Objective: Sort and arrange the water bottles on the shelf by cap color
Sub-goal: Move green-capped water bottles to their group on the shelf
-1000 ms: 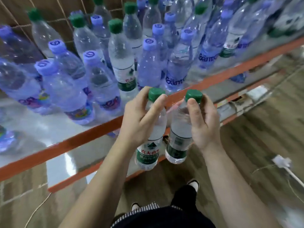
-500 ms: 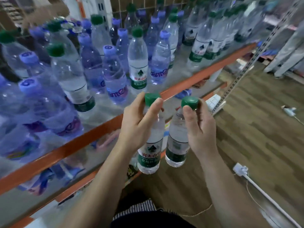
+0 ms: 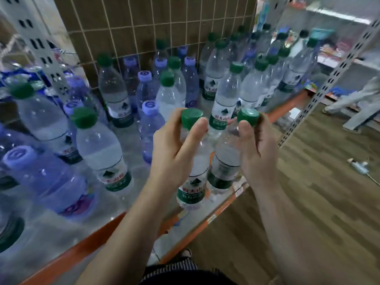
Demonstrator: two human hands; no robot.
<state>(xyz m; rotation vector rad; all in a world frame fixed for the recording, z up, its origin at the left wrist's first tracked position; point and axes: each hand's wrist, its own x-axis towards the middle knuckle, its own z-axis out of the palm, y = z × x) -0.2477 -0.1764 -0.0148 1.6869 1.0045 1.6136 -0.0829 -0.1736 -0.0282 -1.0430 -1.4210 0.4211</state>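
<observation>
By the shelf (image 3: 67,233), both hands (image 3: 174,155) (image 3: 258,155) curled round green-capped bottles (image 3: 193,188) (image 3: 224,167).

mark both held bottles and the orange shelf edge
left bottle (image 3: 191,194): head view, on its green label
right bottle (image 3: 225,159): head view, on its clear body
shelf edge (image 3: 82,246): head view, on its orange rail

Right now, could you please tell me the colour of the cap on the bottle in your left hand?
Green; the cap shows best in the head view.
</observation>
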